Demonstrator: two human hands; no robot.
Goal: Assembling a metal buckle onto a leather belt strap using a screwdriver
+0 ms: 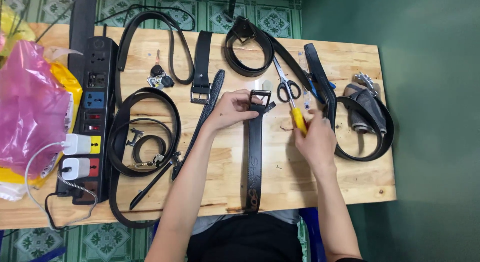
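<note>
A black belt (254, 157) lies straight down the middle of the wooden table (290, 187), its square metal buckle (260, 98) at the far end. My left hand (231, 109) presses on the belt just below the buckle. My right hand (315, 139) grips a tool with a yellow handle (299, 120), its metal shaft pointing up and left, to the right of the belt. Black-handled scissors (286, 87) lie just beyond that tool.
Several other black belts lie coiled or stretched across the table (145, 132) (247, 47) (362, 127). A black power strip (92, 122) with two white chargers stands at the left, beside a pink plastic bag (27, 107). Keys (159, 78) lie near the back.
</note>
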